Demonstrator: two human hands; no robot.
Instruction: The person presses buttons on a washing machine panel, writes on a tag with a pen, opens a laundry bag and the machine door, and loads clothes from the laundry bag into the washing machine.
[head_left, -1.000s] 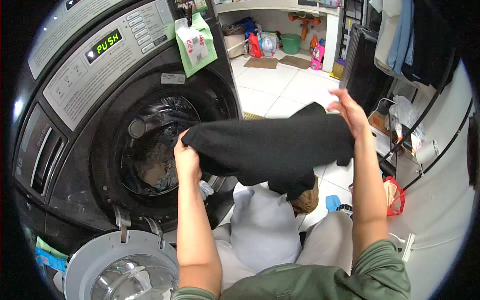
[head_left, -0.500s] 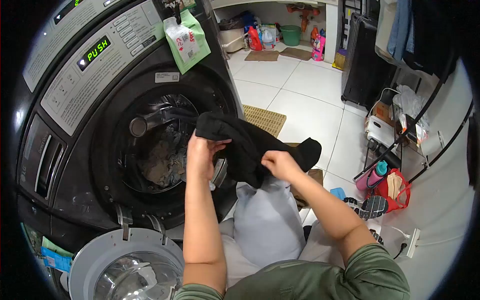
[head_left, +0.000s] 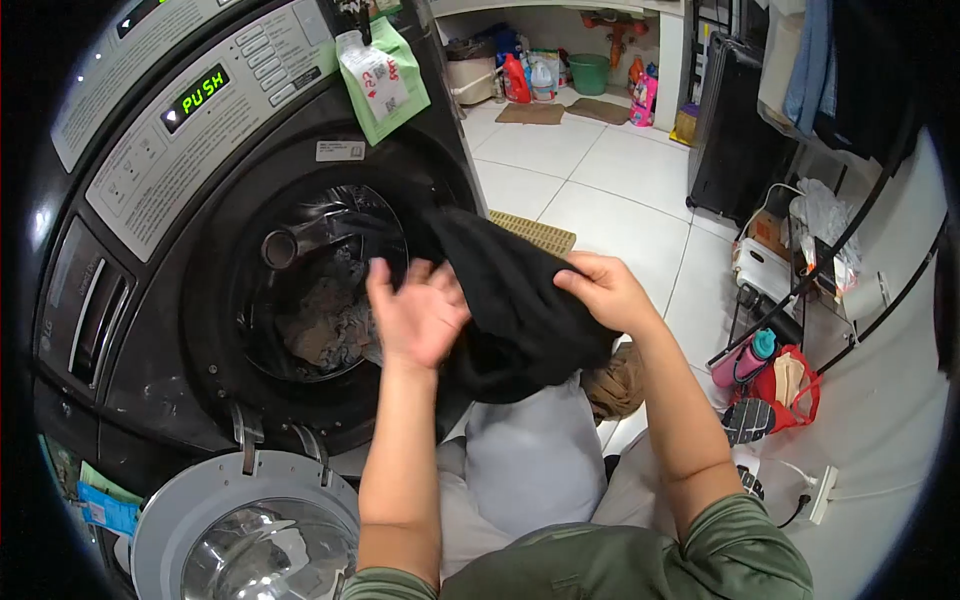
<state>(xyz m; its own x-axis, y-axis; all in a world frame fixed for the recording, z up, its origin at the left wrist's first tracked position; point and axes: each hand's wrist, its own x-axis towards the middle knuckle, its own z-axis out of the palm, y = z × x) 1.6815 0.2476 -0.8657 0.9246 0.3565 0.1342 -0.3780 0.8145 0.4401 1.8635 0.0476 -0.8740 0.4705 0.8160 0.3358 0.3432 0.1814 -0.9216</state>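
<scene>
A black garment (head_left: 520,310) hangs bunched above my lap, in front of the washer. My right hand (head_left: 603,290) pinches its upper right edge between thumb and fingers. At the garment's left side, my left hand (head_left: 420,312) is open, palm up with the fingers spread. Behind that hand is the washer's round opening, with grey and beige clothes (head_left: 325,325) inside the drum. A light grey bundle (head_left: 535,450) rests between my legs, below the garment. Brown cloth (head_left: 615,385) lies to its right.
The washer door (head_left: 245,480) hangs open at the lower left. A yellow mat (head_left: 535,232) lies beyond the garment. On the right stand a black suitcase (head_left: 740,140), a red bag (head_left: 800,385), a pink bottle (head_left: 742,360) and a rack. Detergent bottles (head_left: 517,80) are at the back.
The garment was stretched wide between both hands, then gathered, and now hangs from my right hand. My left hand has let go and opened. My right hand has risen since half a second ago.
</scene>
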